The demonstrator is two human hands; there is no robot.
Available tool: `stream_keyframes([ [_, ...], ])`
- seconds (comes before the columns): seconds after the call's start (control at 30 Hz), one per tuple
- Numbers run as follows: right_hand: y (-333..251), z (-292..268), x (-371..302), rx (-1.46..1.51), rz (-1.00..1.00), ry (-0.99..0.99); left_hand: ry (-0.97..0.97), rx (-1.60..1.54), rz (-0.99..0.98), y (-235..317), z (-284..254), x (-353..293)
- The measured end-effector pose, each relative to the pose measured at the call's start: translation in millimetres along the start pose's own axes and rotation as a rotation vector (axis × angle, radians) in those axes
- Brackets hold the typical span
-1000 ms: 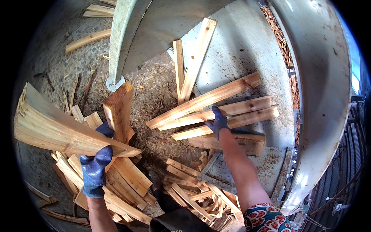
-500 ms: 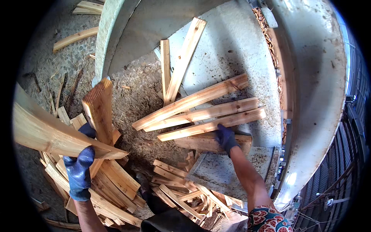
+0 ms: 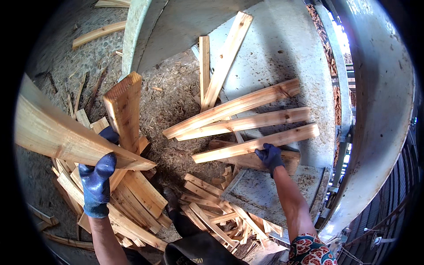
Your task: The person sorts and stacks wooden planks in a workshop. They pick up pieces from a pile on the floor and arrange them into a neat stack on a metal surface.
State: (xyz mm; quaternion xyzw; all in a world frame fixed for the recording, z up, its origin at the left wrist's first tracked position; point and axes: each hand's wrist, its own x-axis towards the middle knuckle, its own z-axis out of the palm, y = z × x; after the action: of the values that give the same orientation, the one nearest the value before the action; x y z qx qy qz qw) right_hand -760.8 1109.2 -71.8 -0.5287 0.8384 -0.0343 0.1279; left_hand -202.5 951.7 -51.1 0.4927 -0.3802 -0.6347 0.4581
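Note:
My left hand [image 3: 98,181], in a blue glove, grips a bundle of pale wood slabs: a wide plank [image 3: 66,137] reaching out to the left and a shorter board [image 3: 125,108] standing up beside it. My right hand [image 3: 269,157], also blue-gloved, rests on a long wood strip [image 3: 256,143] lying on the grey metal platform [image 3: 282,48]. Two more long strips [image 3: 238,106] lie above it, fanned out to the right.
A heap of wood offcuts [image 3: 132,203] covers the ground by my legs. Sawdust [image 3: 172,101] spreads between heap and platform. A curved grey metal wall [image 3: 380,110] rises at right. Loose slats [image 3: 95,34] lie on the gravel at upper left. Two upright strips [image 3: 216,62] lean on the platform.
My left hand lifted the plank bundle higher and closer to the camera. My right hand slid down from the middle strips to the lowest strip.

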Motion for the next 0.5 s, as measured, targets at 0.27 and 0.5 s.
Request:
stream_keyframes([
  [0.27,31,49,-14,0.468,0.338,0.003,0.026,0.02,-0.02,6,8,-1],
  [0.5,-96,1,-16,0.546,0.515,-0.211,0.046,-0.05,-0.019,6,2,-4],
])
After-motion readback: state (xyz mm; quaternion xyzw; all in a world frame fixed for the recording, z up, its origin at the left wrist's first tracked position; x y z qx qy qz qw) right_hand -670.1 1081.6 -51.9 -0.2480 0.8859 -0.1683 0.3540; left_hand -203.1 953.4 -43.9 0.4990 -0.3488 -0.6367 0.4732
